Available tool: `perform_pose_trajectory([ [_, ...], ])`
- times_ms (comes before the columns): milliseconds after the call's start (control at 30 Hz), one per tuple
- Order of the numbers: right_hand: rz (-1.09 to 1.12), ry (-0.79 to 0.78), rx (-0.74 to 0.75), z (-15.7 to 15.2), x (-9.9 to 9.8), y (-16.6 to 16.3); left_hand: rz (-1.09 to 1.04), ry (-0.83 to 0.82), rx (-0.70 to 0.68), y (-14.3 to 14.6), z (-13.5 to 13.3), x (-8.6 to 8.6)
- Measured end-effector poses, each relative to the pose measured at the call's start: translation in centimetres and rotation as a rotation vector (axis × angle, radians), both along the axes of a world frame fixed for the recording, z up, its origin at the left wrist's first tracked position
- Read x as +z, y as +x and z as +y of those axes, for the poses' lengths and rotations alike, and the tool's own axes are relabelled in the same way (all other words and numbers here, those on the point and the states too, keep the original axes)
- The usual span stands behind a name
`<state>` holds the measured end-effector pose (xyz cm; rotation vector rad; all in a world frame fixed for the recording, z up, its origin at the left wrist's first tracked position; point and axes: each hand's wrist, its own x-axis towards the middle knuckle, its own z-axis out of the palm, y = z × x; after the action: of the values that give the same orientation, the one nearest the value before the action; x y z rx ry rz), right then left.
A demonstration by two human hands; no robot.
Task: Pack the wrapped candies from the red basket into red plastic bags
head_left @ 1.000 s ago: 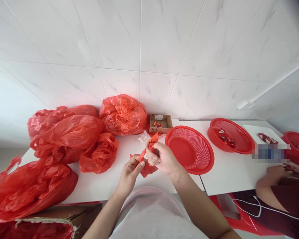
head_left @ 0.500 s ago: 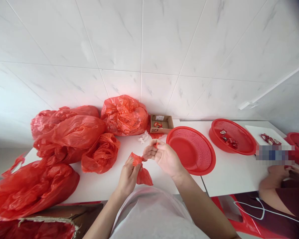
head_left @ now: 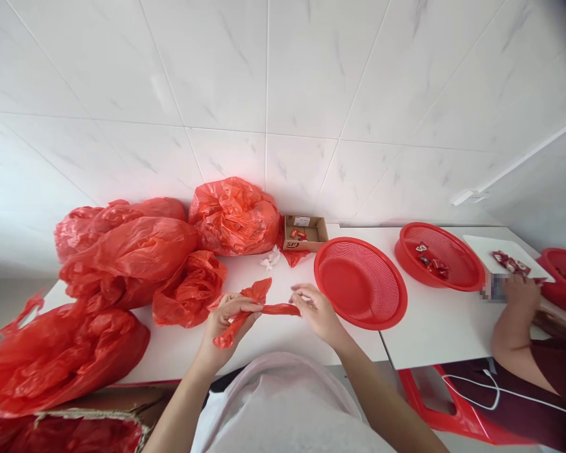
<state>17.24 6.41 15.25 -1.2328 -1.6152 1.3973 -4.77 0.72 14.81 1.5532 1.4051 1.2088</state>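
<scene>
A strip of thin red plastic bag (head_left: 280, 309) is stretched level between my two hands, above the white table. My left hand (head_left: 226, 324) is closed on its bunched part, with loose ends sticking up and hanging down around the fingers. The far end is pinched by my right hand (head_left: 314, 311) between thumb and finger, the other fingers lifted. Just right of that hand stands a red plastic basket (head_left: 358, 283) with mesh sides and nothing in it.
Bulging red plastic bags (head_left: 136, 251) fill the left side. A small cardboard box (head_left: 306, 233) holds little red packets. Further right, a second red basket (head_left: 438, 258) contains several packets, and a co-worker's hand (head_left: 523, 292) is over a white tray (head_left: 481, 245).
My hands have moved apart and the red bag is now pulled into a taut strip between them. The co-worker's hand has moved forward to the packets on the tray.
</scene>
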Motion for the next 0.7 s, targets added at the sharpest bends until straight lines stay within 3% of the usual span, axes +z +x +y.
perform_pose_trajectory([
  [67,-0.082,0.245,-0.018,0.1,0.2,-1.1,0.023,-0.009,-0.049,0.2,0.0,0.2],
  [100,-0.083,0.296,0.035,0.1,0.4,-1.7,0.012,-0.024,-0.079,0.3,0.0,0.3],
  [200,-0.005,0.19,0.231,-0.3,1.0,-3.3,-0.153,-0.109,-0.106,0.6,-0.2,0.3],
  [300,0.095,0.052,0.239,-0.8,1.1,-4.2,-0.348,-0.178,-0.09,0.9,-0.4,0.0],
  [400,0.129,0.071,0.209,-1.1,0.7,-4.7,-0.413,-0.16,-0.075,1.3,-0.6,-0.6],
  [533,0.084,0.109,0.17,-1.2,0.0,-5.1,-0.372,-0.096,0.034,2.2,-0.5,-1.3],
  [700,-0.019,0.191,0.176,-1.6,-0.2,-6.0,-0.246,-0.06,0.321,2.9,-0.2,-1.5],
])
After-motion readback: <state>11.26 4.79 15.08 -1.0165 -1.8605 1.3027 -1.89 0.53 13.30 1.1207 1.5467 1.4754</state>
